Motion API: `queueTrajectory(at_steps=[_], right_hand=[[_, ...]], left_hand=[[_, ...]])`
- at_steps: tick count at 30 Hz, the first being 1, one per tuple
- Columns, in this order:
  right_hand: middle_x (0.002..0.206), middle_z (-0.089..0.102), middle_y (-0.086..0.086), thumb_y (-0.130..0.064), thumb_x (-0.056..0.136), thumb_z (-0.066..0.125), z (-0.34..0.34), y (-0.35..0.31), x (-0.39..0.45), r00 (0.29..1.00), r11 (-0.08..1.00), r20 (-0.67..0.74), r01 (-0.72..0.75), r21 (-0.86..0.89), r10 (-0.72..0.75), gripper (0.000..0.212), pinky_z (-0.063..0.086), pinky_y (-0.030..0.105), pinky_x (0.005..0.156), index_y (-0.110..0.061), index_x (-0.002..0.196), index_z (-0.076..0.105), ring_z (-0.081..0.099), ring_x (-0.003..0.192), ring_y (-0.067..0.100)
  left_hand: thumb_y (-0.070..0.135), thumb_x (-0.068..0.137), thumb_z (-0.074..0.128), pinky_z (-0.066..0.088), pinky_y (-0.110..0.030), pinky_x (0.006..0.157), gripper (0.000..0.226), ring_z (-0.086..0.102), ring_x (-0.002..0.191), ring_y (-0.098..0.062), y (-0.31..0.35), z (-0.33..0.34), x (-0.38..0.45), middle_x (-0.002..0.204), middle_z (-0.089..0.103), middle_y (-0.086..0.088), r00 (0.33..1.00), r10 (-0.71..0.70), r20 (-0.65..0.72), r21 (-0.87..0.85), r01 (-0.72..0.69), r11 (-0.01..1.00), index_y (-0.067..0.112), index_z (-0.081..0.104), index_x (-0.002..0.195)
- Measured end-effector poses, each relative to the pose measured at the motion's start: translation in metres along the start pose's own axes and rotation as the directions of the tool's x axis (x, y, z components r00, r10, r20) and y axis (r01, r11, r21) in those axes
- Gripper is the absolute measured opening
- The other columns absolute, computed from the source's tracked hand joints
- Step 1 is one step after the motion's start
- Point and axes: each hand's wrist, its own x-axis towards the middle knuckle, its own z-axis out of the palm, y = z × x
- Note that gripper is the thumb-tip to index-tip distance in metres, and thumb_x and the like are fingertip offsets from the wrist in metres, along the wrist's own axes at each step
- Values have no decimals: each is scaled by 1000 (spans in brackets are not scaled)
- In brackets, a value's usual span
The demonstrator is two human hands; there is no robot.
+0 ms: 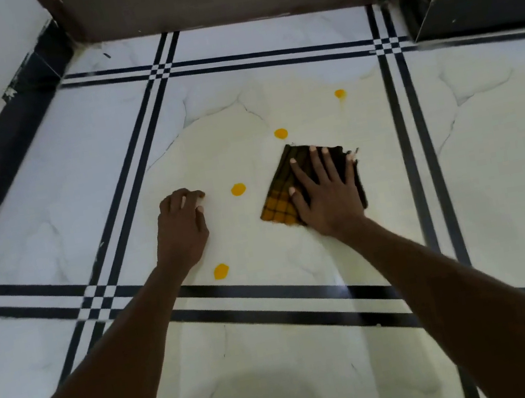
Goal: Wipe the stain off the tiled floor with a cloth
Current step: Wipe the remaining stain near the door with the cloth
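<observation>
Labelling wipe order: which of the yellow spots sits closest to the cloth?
The spot just beyond the cloth's far corner, ahead of the right hand. The other three lie farther off: far right, near the left hand, and by the near stripe.

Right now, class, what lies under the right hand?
The right hand presses flat on a folded checked cloth on the tiled floor. Whether a yellow spot lies beneath the cloth cannot be seen.

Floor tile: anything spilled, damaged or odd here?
Yes. Four yellow-orange spots sit on the tiled floor: far spot, one just beyond the cloth, one between the hands, nearest one. The right hand presses the folded cloth flat; none is under it.
</observation>
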Motion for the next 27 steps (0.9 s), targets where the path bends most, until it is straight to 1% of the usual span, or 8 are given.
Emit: queueTrajectory(at_steps=[4,7,9,11,14,18,23,27], right_hand=[[174,20,10,-53,106,29,16,-87,-60,905,905,20,425,16,-425,62,8,65,126,-30,163,31,11,163,31],[175,16,0,-54,107,33,5,-60,-104,801,806,95,589,49,-591,62,8,59,129,-33,164,26,9,163,23],[174,20,-1,-54,107,33,0,-26,-81,840,842,70,540,-9,-538,61,15,59,128,-32,164,28,14,163,22],[173,24,2,-54,107,27,1,-21,-34,947,946,21,321,-40,-321,62,17,61,126,-29,164,30,17,162,25],[174,21,9,-54,105,21,11,-83,17,990,990,5,139,-19,-139,68,7,63,128,-22,165,27,13,162,31],[175,17,6,-53,108,21,22,-140,-35,888,891,79,455,-2,-453,64,6,62,128,-25,166,21,6,163,29],[176,8,-4,-58,108,28,-6,-46,-94,711,726,205,688,-2,-673,63,8,56,130,-36,166,17,2,164,20],[174,21,5,-56,106,24,-4,-32,5,926,922,79,376,-96,-370,64,16,65,125,-32,165,25,16,162,28]], left_hand=[[25,104,36,31,-63,117,41,42,141,-41,-23,-6,0,144,55,-11,998,34,59,9,-34,999,14,58,137],[30,105,30,19,-66,123,49,28,153,-39,-21,-7,-10,158,43,-10,988,-6,155,-112,23,993,16,51,147],[31,107,29,14,-60,126,49,21,157,-35,-22,-3,-10,164,37,-7,989,-24,143,-160,47,986,18,48,151],[32,108,29,12,-54,128,48,20,158,-30,-25,3,-10,166,35,-4,994,-31,106,-195,52,979,20,48,151],[35,108,26,6,-46,129,50,17,159,-24,-26,5,-9,166,34,0,993,-69,94,-266,92,960,23,49,150],[40,108,19,0,-43,129,55,12,160,-18,-25,-2,-9,167,31,3,986,-92,138,-366,136,921,23,46,153],[36,107,24,-5,-44,130,56,8,161,-21,-22,-15,-7,169,27,-1,967,-98,233,-428,193,883,17,41,156],[40,104,22,-3,-44,130,60,10,160,-21,-24,-6,-7,169,28,-1,975,-99,198,-384,170,907,17,40,156]])
